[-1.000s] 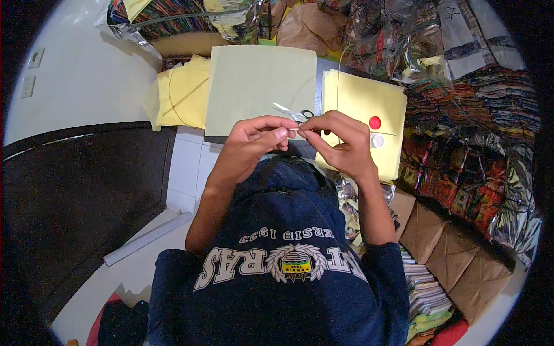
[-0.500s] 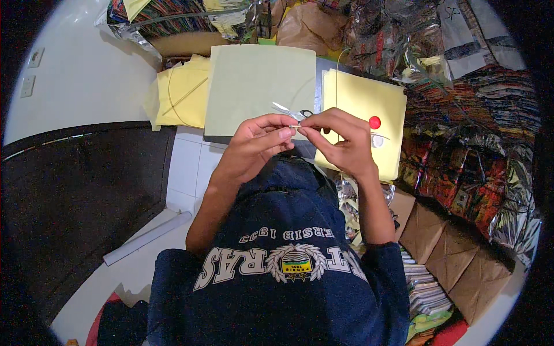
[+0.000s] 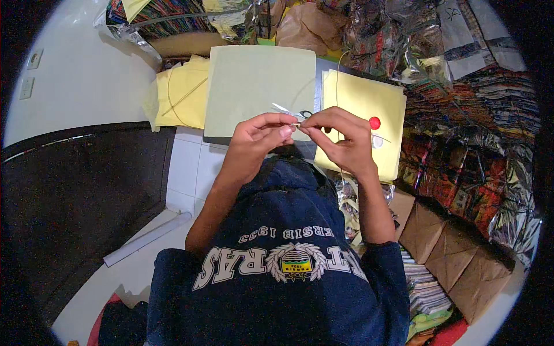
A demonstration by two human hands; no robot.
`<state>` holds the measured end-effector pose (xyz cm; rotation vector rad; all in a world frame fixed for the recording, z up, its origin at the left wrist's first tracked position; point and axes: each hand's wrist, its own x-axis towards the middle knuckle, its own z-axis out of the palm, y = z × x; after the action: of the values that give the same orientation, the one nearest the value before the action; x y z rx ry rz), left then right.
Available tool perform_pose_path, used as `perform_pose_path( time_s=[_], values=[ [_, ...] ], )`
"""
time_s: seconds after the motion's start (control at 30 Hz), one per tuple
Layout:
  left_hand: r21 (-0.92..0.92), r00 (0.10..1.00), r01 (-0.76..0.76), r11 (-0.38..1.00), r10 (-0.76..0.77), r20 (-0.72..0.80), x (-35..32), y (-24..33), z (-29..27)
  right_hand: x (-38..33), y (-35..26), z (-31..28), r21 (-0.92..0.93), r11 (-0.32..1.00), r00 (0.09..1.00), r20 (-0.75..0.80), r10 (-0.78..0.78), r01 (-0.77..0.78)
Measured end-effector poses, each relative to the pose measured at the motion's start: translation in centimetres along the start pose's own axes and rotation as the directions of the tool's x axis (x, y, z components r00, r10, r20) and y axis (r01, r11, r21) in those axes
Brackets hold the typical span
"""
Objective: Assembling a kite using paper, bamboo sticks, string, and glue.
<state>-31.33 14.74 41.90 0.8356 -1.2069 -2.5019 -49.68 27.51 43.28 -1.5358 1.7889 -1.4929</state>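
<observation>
By the left edge of the counter [image 3: 217,140], yellow sheets [image 3: 187,106] are crossed by a thin curved strand and a straight one. A large pale sheet [image 3: 259,81] is spread next to them. Over the near edge of the counter, the left hand [image 3: 254,141] is raised, its thumb and index finger nearly closed on one end of a small pale piece [image 3: 297,125]; the exact kind of piece cannot be told. Beyond it, scissors [image 3: 281,108] are laid with blades pointed left, their handles partly hidden. The piece's other end is pinched between the fingers of the right hand [image 3: 346,138]. Toward the right edge, a stack of yellow paper [image 3: 369,101] is overlapped by a thin cord [image 3: 337,86]; on it, a red disc [image 3: 375,123] is placed just beyond a white cap [image 3: 377,142].
</observation>
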Motion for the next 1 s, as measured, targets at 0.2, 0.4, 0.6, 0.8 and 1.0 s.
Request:
perform_pose_path(
  time_s=[0.2, 0.4, 0.6, 0.8, 1.0],
  values=[
    [0.235, 0.968, -0.234, 0.943, 0.247, -0.028, -0.1, 0.1, 1.0, 0.5, -0.1, 0.1, 0.029, 0.999, 0.999, 0.0, 0.032, -0.032],
    [0.201, 0.975, -0.162, 0.966, 0.188, -0.118, 0.0, 0.2, 1.4, 0.7, -0.1, 0.3, 0.02, 0.999, 0.999, -0.029, 0.037, -0.036],
    [0.203, 0.972, -0.185, 0.962, 0.209, -0.106, 0.0, 0.0, 1.1, 0.7, 0.1, 0.6, -0.026, 1.0, 0.999, -0.032, 0.009, -0.009],
    [0.194, 0.97, -0.207, 0.959, 0.227, -0.089, 0.1, -0.2, 0.8, 0.6, 0.3, 0.8, -0.074, 0.996, 0.997, -0.05, -0.058, 0.055],
    [0.175, 0.974, -0.183, 0.967, 0.203, -0.102, 0.0, -0.3, 0.8, 0.5, 0.0, 0.6, -0.069, 0.997, 0.999, -0.014, -0.03, 0.029]
  ],
)
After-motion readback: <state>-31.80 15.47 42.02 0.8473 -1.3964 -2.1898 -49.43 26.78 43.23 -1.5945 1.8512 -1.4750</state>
